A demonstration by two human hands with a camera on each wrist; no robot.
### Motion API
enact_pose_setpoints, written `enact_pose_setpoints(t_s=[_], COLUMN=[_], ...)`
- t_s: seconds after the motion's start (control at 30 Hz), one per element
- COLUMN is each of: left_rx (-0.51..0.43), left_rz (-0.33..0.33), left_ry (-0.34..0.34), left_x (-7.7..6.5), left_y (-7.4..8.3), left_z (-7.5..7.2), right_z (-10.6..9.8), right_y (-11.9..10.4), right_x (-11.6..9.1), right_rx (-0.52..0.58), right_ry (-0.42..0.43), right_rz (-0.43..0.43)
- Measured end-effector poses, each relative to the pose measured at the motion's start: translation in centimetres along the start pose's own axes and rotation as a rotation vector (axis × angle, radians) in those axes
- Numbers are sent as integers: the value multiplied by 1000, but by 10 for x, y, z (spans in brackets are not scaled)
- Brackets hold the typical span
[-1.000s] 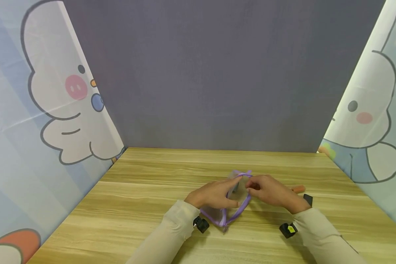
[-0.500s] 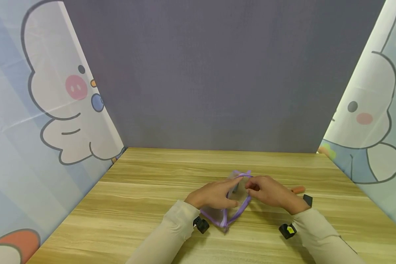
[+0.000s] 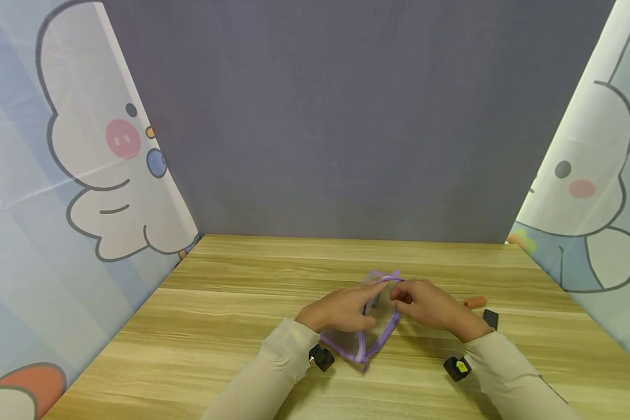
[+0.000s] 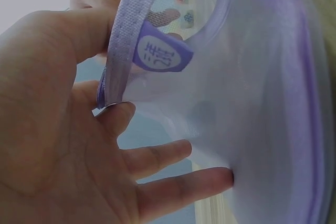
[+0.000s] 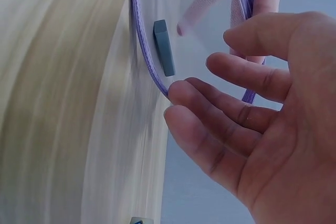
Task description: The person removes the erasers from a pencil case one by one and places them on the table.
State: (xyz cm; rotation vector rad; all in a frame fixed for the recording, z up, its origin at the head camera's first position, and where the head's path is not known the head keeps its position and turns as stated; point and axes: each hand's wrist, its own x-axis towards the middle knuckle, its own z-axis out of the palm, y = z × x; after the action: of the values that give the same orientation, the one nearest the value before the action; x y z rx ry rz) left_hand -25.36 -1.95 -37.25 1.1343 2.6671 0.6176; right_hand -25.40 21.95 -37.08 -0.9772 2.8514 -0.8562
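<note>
A translucent pouch (image 3: pixel 366 343) with a purple zipper rim is held up over the wooden table (image 3: pixel 231 303), its mouth spread apart. My left hand (image 3: pixel 370 303) pinches the left rim between thumb and forefinger. In the left wrist view this hand (image 4: pixel 105 72) grips the purple edge beside a round purple label (image 4: pixel 160 53), the other fingers straight. My right hand (image 3: pixel 401 296) pinches the right rim. In the right wrist view the fingers (image 5: pixel 210 77) curve against the rim, and a small grey-blue block (image 5: pixel 164 46) lies inside the pouch (image 5: pixel 194 30).
A small orange piece (image 3: pixel 475 301) and a small black piece (image 3: pixel 490 318) lie on the table to the right of my right hand. A grey wall closes the back. Cartoon-print curtains hang on both sides.
The pouch's near corner has shifted slightly to the right. Both hands keep their hold in nearly the same place.
</note>
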Motion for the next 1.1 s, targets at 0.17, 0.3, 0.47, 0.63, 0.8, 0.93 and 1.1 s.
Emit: enact_pose_setpoints(t_s=[0.17,0.3,0.47,0.63,0.8,0.93,1.1], left_rx=[21,15,22,28,10,-12,-34], left_rz=[6,18,34,25,39,40,40], left_ry=[-1,3,14,19,21,17,5], left_x=[0,1,1,0,-1,0,1], left_y=[1,3,3,1,2,3,2], left_z=[2,3,5,4,1,0,0], right_z=[2,4,7,10,11,11,12], right_y=[0,-2,-3,-2,-3,-4,-5], right_x=[-1,-1,0,2,3,3,3], right_rx=[8,2,-20,-32,-50,-51,-45], right_ry=[-7,-5,3,15,38,31,11], right_rz=[1,0,-19,-37,-32,-14,13])
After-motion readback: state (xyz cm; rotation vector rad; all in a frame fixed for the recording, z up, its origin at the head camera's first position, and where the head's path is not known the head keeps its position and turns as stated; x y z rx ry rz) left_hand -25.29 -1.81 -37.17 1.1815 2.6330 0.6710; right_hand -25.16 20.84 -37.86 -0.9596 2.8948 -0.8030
